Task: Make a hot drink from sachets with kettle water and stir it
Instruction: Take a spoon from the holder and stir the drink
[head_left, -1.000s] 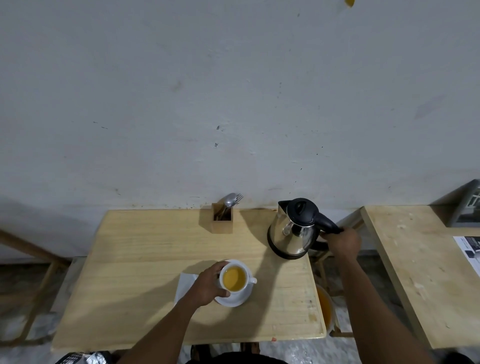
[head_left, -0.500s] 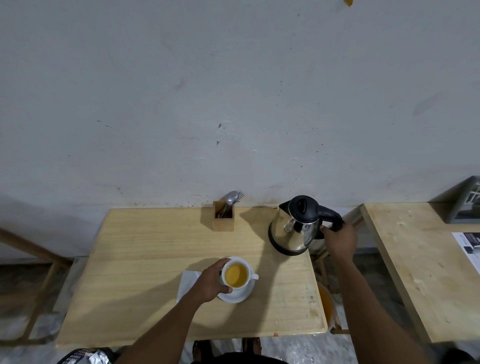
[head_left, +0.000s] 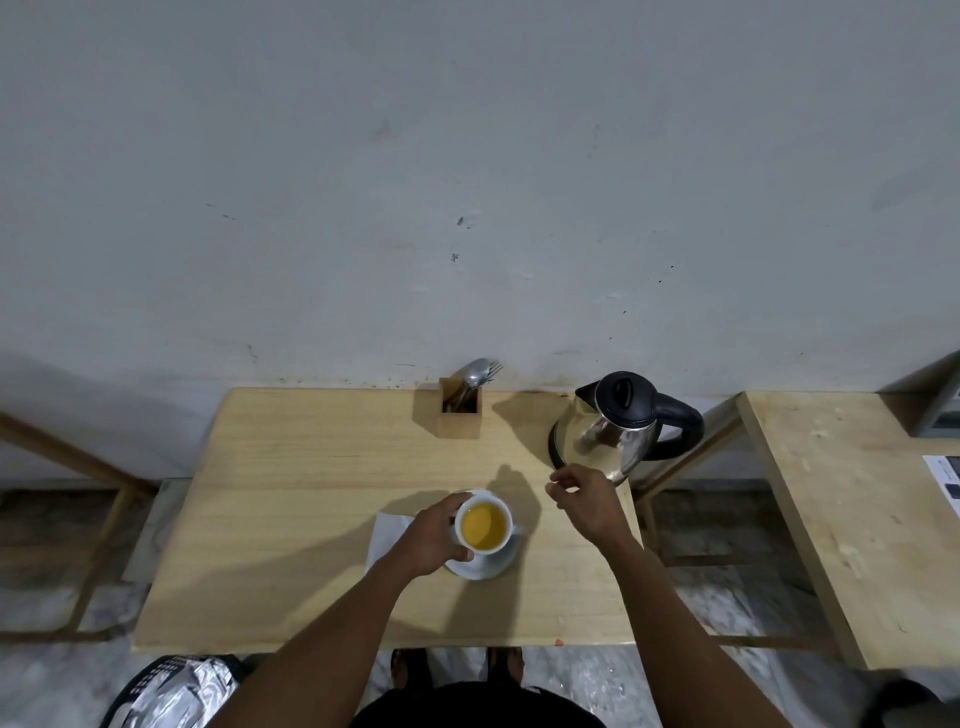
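**Cup held on its saucer, kettle set down at the table's far corner**

A pale, scuffed wall (head_left: 467, 182) fills the upper half of the view, matt and marked with small dark specks. Below it stands a rectangular table (head_left: 311, 467) of light, grainy wood, and a second wooden table (head_left: 852, 519) of the same kind sits apart on the right, cut off by the frame edge. The steel kettle (head_left: 621, 431), shiny and rounded with a black lid and a curved black handle, stands at the far right corner of the table, its handle past the edge. A square wooden holder (head_left: 460, 413) stands near the wall with a spoon (head_left: 477, 372) and fork tines sticking out; what else it holds is hard to make out. A white paper napkin (head_left: 387, 535) lies flat, partly hidden under the left hand (head_left: 431, 540), whose fingers wrap the side of the white cup (head_left: 483, 529). The cup, full of yellow-orange drink, sits on a white saucer (head_left: 485, 566) near the table's middle. The right hand (head_left: 584, 501) hovers between cup and kettle, fingers loosely curled and holding nothing, touching neither. A crinkled silver bag (head_left: 176, 691) lies on the floor, partly cut off.
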